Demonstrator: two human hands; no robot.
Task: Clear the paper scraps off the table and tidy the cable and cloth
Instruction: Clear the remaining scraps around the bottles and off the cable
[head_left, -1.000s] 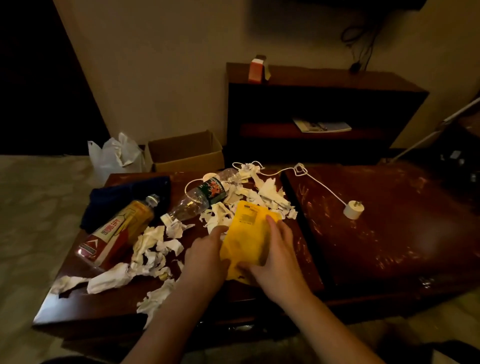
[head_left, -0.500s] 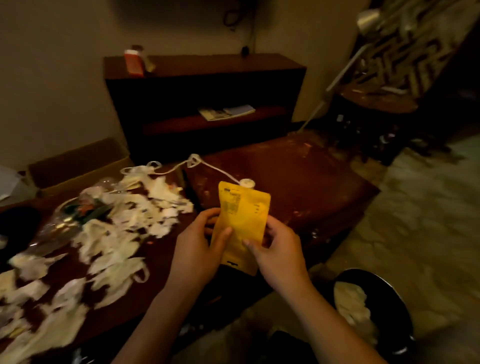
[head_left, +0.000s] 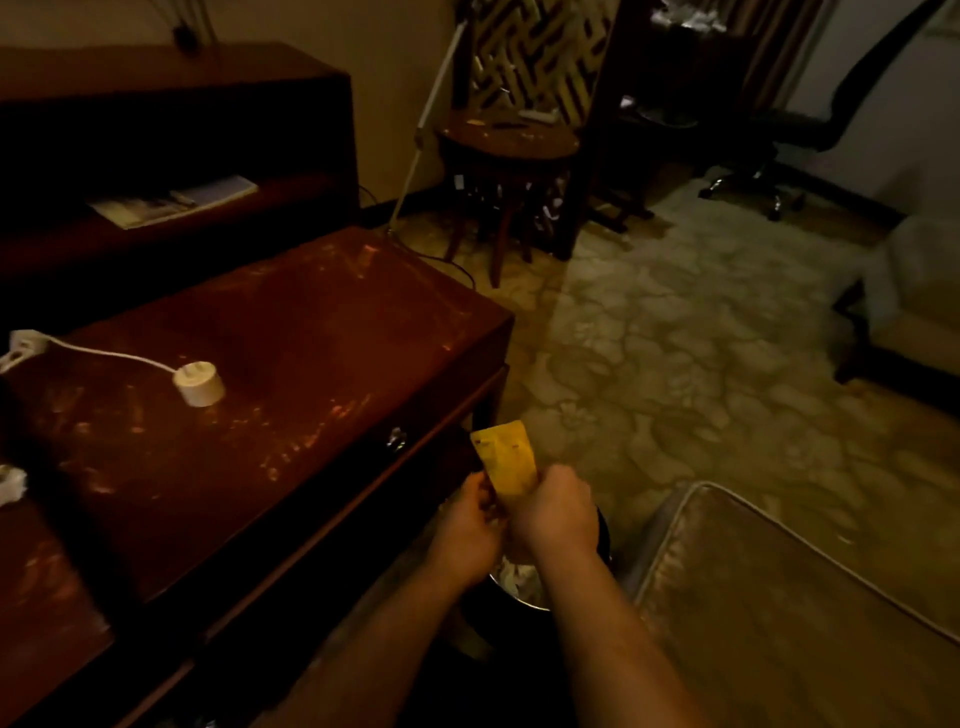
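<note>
We pinch the flat yellow paper packet (head_left: 506, 462) between our left hand (head_left: 470, 525) and right hand (head_left: 553, 512), just off the corner of the dark wooden table (head_left: 311, 338), over a part-filled black round bin (head_left: 604, 535). On the table, the white cable (head_left: 104, 354) lies loose and white scraps (head_left: 10, 486) lie uncleared; cloth unseen.

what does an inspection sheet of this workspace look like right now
surface: dark wooden table, scuffed, glossy
job's things: paper scrap at table's left edge; more scraps in the bin; cloth not in view
clutter: yellow packet held over the bin
grippers: left hand and right hand both grip the packet
cables: white cable with round plug lies on the table
surroundings: shelf unit, round side table, office chair, patterned carpet
</note>
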